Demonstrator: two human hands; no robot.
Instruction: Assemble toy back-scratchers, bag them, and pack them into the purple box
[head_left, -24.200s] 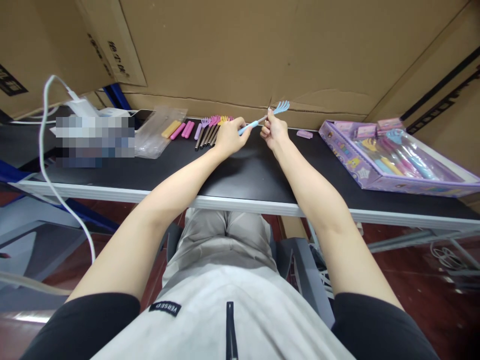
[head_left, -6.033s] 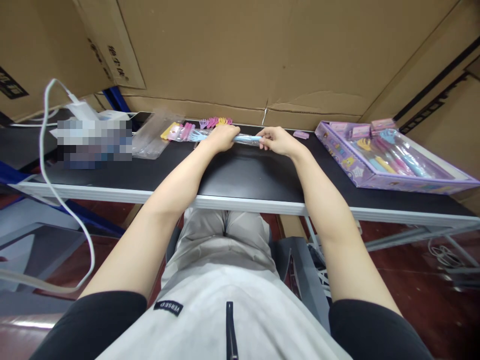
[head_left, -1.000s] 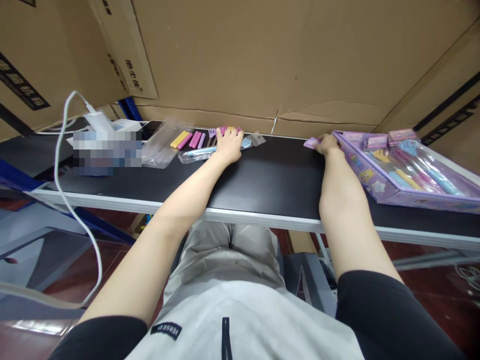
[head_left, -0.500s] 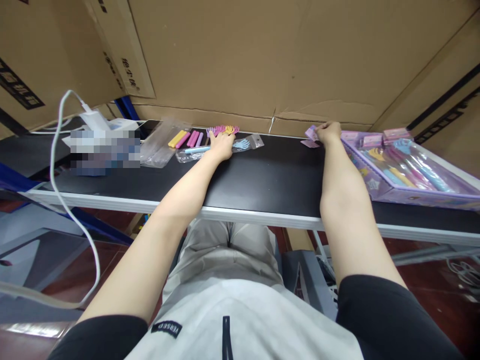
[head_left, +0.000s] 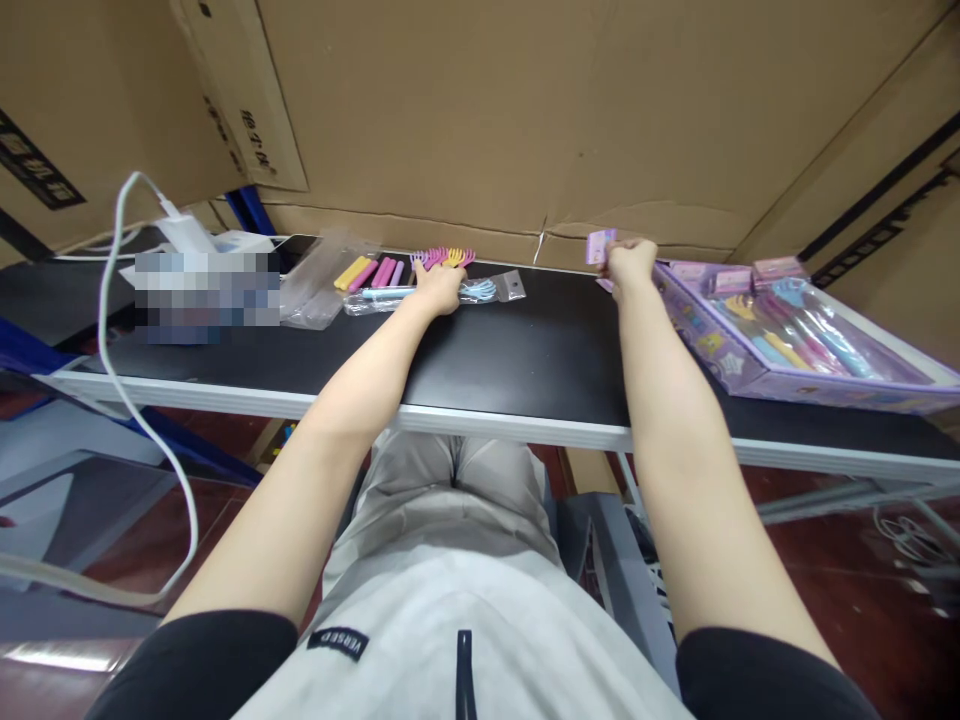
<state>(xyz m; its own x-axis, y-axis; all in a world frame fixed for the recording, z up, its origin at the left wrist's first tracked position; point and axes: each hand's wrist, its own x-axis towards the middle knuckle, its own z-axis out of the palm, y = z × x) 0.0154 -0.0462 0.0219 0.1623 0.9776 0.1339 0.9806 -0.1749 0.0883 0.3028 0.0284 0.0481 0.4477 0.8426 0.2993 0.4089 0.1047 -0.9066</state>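
My left hand [head_left: 439, 288] lies over a blue back scratcher [head_left: 390, 293] in a clear bag, its fingers curled across the middle of the handle. The blue claw end sticks out to the right of the hand. Just behind the fingertips are several pink, yellow and purple claw ends [head_left: 454, 257], their handles partly hidden. My right hand [head_left: 632, 262] pinches a small purple-and-pink card [head_left: 600, 246], raised above the black tabletop. Another bit of card shows below these fingers, partly covered by the hand.
At the right stands a purple display box [head_left: 840, 393] with bagged back scratchers and cards. Coloured handles [head_left: 386, 273] and clear plastic bags [head_left: 319, 290] lie left of my left hand. A white charger with cable [head_left: 184, 232] is farther left. Cardboard [head_left: 450, 120] walls the back.
My right hand has moved left, away from the display box, and the card now stands more upright. My left hand stays over the bagged back scratcher. The view has shifted slightly.
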